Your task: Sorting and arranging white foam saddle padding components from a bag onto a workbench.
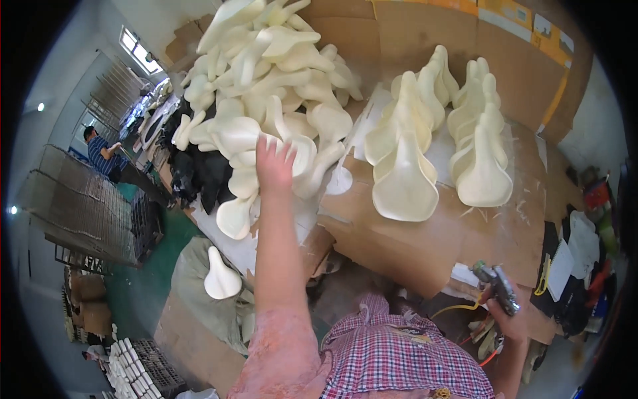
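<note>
A large heap of cream-white bicycle saddle pads (292,80) lies on the bench at the upper middle. My left hand (274,166) reaches forward to the heap's near side, its fingers stretched out and apart against a saddle pad (236,135). Whether the thumb is under that pad I cannot make out. Low at the right, my right hand (506,318) is wrapped round a metal spray gun (503,290) with a yellow hose (455,308). Ahead of it, more pads stand in two nested rows, a left row (405,183) and a right row (483,173).
Cardboard (372,236) covers the bench, with a cardboard wall (425,40) behind. One saddle pad (222,276) rests on a grey-green sack (193,286) below. Wire racks (93,206) and a person in a striped shirt (103,156) are at the far left. Tools and papers (561,263) lie rightward.
</note>
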Action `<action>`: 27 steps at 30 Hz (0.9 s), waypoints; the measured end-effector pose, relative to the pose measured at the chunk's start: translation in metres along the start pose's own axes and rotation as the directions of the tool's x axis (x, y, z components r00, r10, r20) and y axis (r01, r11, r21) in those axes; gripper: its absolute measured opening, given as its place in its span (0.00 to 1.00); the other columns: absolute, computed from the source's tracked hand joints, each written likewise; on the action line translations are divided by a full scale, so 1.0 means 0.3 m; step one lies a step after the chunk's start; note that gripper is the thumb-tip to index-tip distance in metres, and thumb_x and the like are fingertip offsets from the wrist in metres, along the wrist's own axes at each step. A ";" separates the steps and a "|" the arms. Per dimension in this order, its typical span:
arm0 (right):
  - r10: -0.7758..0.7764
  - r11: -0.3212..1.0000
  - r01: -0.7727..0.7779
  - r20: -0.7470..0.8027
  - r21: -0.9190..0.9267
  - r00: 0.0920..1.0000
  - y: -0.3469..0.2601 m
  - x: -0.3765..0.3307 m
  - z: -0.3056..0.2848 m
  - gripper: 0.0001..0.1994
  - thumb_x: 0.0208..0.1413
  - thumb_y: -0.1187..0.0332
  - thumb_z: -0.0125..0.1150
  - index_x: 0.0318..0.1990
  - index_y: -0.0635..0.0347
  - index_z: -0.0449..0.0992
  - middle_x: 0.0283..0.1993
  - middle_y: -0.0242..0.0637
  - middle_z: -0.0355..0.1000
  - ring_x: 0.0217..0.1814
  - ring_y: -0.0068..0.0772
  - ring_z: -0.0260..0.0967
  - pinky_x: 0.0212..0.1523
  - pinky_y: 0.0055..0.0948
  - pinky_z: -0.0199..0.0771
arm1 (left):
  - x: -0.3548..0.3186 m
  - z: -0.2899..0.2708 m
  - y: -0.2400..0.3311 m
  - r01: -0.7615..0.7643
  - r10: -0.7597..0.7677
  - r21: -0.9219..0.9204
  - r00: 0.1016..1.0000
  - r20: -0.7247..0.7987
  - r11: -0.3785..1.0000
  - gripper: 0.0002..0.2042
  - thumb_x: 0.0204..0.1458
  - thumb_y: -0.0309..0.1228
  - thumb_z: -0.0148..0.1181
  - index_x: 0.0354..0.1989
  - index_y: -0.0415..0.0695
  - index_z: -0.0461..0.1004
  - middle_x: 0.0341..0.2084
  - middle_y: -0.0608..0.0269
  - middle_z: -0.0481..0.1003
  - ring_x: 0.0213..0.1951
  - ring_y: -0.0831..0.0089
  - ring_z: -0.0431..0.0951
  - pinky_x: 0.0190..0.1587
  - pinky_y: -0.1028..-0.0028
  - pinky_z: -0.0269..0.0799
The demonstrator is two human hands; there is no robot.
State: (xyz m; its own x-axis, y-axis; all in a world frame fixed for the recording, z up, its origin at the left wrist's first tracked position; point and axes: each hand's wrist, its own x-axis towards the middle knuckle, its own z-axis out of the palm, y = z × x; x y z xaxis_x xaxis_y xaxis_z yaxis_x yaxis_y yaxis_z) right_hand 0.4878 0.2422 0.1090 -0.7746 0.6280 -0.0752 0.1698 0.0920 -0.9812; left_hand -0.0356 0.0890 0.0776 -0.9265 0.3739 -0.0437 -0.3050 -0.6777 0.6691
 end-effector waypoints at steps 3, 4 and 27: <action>0.008 0.999 -0.012 0.140 0.032 0.990 0.011 0.064 0.106 0.25 0.47 0.75 0.60 0.55 0.62 0.63 0.33 0.32 0.69 0.34 0.22 0.67 0.37 0.22 0.68 | -0.100 -0.720 0.144 -0.065 0.063 0.120 0.998 0.025 0.991 0.24 0.56 0.39 0.46 0.61 0.46 0.53 0.58 0.54 0.53 0.49 0.52 0.65 0.50 0.59 0.65; 0.062 0.998 -0.062 0.093 -0.003 0.994 0.049 0.081 0.118 0.25 0.47 0.76 0.60 0.55 0.62 0.64 0.33 0.31 0.69 0.34 0.21 0.66 0.36 0.22 0.68 | -0.158 -0.691 0.029 0.152 -0.137 -0.007 0.875 -0.464 0.988 0.26 0.52 0.38 0.51 0.59 0.47 0.55 0.57 0.54 0.54 0.45 0.55 0.66 0.47 0.61 0.66; 0.340 0.913 -0.197 0.398 -0.358 0.852 -0.194 0.403 1.268 0.25 0.49 0.73 0.62 0.56 0.56 0.65 0.41 0.29 0.70 0.44 0.20 0.67 0.47 0.24 0.67 | -0.585 -2.134 0.492 0.304 0.064 0.139 0.244 -0.968 0.942 0.30 0.37 0.36 0.70 0.47 0.39 0.64 0.41 0.52 0.71 0.40 0.59 0.75 0.35 0.58 0.74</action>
State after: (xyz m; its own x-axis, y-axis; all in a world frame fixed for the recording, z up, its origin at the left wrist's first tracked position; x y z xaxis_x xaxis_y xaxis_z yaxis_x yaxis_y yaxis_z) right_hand 0.1526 0.0189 0.0893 -0.8446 0.2583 -0.4689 0.5259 0.2371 -0.8168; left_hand -0.0592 -0.4819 -0.2910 -0.4590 -0.5649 -0.6857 -0.5388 -0.4367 0.7204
